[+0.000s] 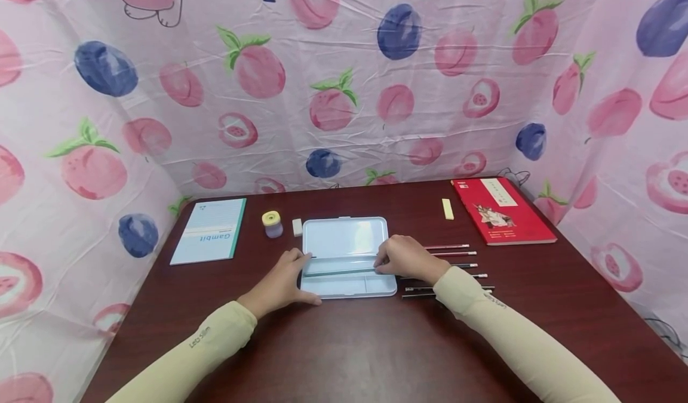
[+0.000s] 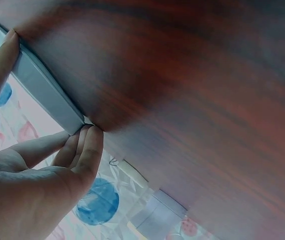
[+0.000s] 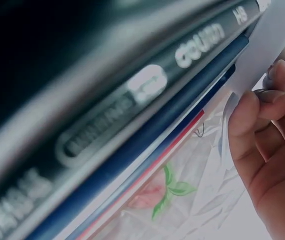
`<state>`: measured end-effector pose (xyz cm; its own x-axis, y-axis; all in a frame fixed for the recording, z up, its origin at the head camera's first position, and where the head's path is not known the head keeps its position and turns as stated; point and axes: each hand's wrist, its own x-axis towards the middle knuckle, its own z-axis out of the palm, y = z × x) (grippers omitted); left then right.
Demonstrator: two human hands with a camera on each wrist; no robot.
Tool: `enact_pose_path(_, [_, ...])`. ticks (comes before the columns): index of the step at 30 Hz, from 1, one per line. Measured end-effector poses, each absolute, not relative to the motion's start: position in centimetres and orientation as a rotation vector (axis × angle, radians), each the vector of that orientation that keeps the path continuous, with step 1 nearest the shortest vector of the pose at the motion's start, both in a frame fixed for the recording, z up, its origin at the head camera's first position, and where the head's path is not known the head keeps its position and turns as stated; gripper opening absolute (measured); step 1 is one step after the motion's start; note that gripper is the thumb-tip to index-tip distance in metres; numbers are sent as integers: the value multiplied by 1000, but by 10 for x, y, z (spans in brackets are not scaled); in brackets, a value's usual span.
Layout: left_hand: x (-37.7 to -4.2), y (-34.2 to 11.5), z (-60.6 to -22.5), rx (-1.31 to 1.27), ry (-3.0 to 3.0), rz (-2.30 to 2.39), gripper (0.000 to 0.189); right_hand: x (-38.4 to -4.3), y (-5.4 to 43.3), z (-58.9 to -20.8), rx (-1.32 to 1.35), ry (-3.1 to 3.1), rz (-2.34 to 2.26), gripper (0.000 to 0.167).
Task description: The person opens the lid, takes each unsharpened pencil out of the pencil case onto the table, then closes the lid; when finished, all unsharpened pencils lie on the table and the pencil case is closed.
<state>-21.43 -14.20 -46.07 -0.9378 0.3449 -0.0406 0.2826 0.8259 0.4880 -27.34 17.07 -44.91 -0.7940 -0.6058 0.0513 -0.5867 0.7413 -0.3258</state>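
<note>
An open pale blue pencil case [image 1: 349, 288] lies on the table, lid folded back. My left hand [image 1: 282, 276] holds its left end; in the left wrist view the thumb is on the long front side and other fingers are at the corner of the case [image 2: 47, 92]. A dark green pencil [image 1: 338, 272] lies lengthwise over the case. My right hand [image 1: 405, 257] has curled fingers pinching the pencil's right end, the fingertips partly hidden. Several pencils [image 1: 457, 265] lie in a row right of the case, partly under the right forearm; they loom large in the right wrist view.
Behind and left of the case are a white eraser [image 1: 297, 227] and a small yellow-lidded jar [image 1: 272, 224]. A Gambit notebook [image 1: 209, 231] lies at the left. On the right are a yellow strip [image 1: 448, 209] and a red book [image 1: 502, 212]. A fruit-print curtain hangs behind.
</note>
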Motion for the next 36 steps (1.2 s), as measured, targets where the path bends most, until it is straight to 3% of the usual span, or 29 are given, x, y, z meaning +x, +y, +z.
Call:
enact_pose_path(20, [-213,-142,-460,502,2884,742,106,-264,175,-444,-1231,3035,-371,7])
enact_pose_path(36, [-215,-142,-462,481,2882,729,108,-250,247,-431,-1147,3073,-530,11])
